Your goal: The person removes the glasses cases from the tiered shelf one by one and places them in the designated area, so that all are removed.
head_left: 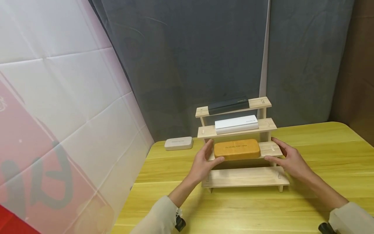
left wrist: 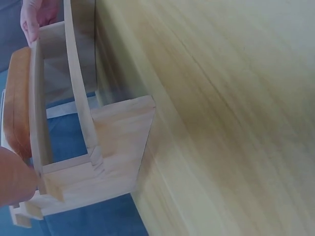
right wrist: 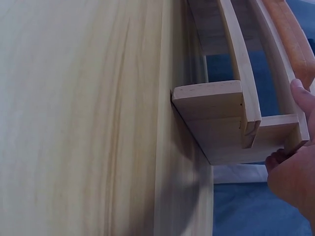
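Both hands are steadying the orange case on the stepped rack's third tier, mid-frame — left hand fingers grasping its end, right hand fingers relaxed against the shelf edge.

Lettering on 4 cases, none of it readable

The orange case on the 2nd step from the bottom of the wooden stepped rack carries 1 line of embossed lettering along its front face, too small and faint to make out. The white case on the step above has a short dark mark near its right end, and the black case on the top step has a short pale mark near its right end; both are illegible. The grey case lying on the counter left of the rack shows a faint word on its front, also unreadable. Large dark strokes show on the pink and white sheet at left, cut off and not legible.
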Available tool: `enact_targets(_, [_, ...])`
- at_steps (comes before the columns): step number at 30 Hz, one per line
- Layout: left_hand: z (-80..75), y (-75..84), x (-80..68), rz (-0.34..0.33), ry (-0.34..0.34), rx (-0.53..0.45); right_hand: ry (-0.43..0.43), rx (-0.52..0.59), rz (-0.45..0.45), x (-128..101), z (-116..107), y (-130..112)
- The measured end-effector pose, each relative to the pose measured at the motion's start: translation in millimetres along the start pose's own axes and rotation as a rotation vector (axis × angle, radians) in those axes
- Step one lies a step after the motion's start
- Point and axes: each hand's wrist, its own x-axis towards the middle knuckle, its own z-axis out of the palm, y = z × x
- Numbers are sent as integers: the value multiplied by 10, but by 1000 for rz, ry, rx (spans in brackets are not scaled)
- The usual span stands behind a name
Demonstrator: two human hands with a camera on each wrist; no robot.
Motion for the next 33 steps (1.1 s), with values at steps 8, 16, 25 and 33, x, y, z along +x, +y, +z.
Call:
enact_targets(8, [-21,-5,78,2,-50,51,5,16,-19,17,-18,30])
enact_targets(16, [-34,-62,120,15,-71,73,22,30,-33,15,-12,37])
enact_targets(25, [-10,-33,133,27,-63,87,39,47,-56,1,-26,32])
enact_targets(33, [-3,-46,120,38,-57,70,41,51,-65,10,-10,49])
